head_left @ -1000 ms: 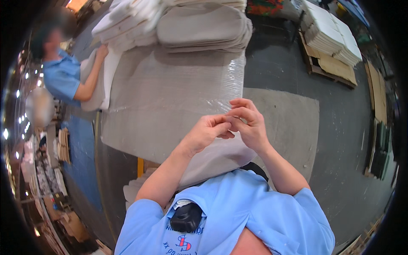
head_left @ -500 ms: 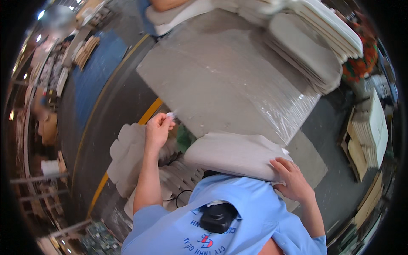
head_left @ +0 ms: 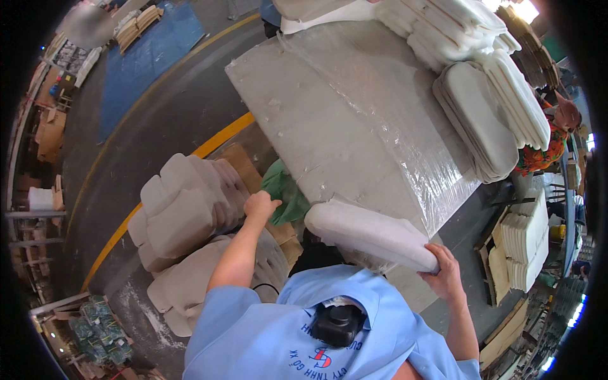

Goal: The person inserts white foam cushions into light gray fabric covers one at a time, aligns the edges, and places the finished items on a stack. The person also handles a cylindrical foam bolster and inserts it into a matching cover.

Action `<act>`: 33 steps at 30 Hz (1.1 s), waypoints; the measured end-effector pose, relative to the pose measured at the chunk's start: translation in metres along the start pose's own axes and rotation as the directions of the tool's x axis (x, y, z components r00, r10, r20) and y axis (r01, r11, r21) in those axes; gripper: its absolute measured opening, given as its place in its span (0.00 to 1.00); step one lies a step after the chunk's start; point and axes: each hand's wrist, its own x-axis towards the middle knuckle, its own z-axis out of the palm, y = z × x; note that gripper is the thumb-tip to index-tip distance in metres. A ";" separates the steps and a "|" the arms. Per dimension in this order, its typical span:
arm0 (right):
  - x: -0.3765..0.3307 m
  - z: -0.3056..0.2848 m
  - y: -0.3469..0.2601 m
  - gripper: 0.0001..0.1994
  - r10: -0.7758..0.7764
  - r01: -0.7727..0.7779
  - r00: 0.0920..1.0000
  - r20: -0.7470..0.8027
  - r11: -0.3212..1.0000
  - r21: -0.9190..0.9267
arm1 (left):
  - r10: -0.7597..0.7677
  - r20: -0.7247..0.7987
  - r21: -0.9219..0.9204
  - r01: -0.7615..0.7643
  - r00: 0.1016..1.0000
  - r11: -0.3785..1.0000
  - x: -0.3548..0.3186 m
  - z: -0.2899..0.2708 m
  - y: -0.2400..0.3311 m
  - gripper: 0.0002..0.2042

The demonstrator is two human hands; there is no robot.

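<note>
A pale grey padded cushion [head_left: 370,231] with rounded ends stands tilted against the near edge of the table, close to my body. My right hand [head_left: 445,271] is closed around its right end, thumb and fingers on either side of the padding. My left hand [head_left: 261,206] is over a green bag [head_left: 283,190] by the table's left corner. Its thumb sticks out to the right, but the other fingers are curled under and mostly hidden. I cannot tell whether anything is in them.
Clear plastic film covers part of the grey table [head_left: 342,114]. Stacked grey cushions [head_left: 478,117] lie at its far right, beside white pads [head_left: 516,101]. More cushions [head_left: 180,215] are piled at my left. A pallet of white boards [head_left: 525,240] stands right of the table.
My left hand has lowered to the green bag, and the small white scrap it held no longer shows. The cushion has tipped more upright and shifted right with my right hand.
</note>
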 end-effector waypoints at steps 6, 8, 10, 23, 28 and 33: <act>-0.038 0.033 -0.005 0.40 -0.001 0.001 1.000 -0.001 0.996 -0.092 | 0.257 -0.218 0.268 -0.195 0.942 0.943 -0.008 0.000 0.008 0.29; -0.044 0.039 -0.012 0.40 0.032 -0.032 0.999 -0.002 0.994 -0.105 | 0.270 -0.227 0.197 -0.227 0.936 0.954 -0.005 -0.017 0.022 0.29; -0.051 0.040 -0.013 0.43 0.063 -0.062 0.998 0.010 0.991 -0.118 | 0.408 -0.200 -0.050 -0.425 0.891 0.904 -0.002 -0.030 0.053 0.26; 0.065 0.037 0.117 0.20 0.622 -0.647 0.711 0.329 0.762 -0.041 | 0.830 0.440 -0.052 -0.913 0.344 0.406 -0.067 0.057 0.305 0.21; 0.076 0.055 0.120 0.15 0.497 -0.525 0.837 0.228 0.847 0.083 | 0.837 0.439 -0.174 -0.883 0.328 0.437 -0.064 0.067 0.318 0.11; 0.066 0.058 0.112 0.13 0.557 -0.498 0.829 -0.043 0.772 0.396 | 0.855 0.277 -0.278 -0.815 0.438 0.508 -0.093 0.043 0.317 0.08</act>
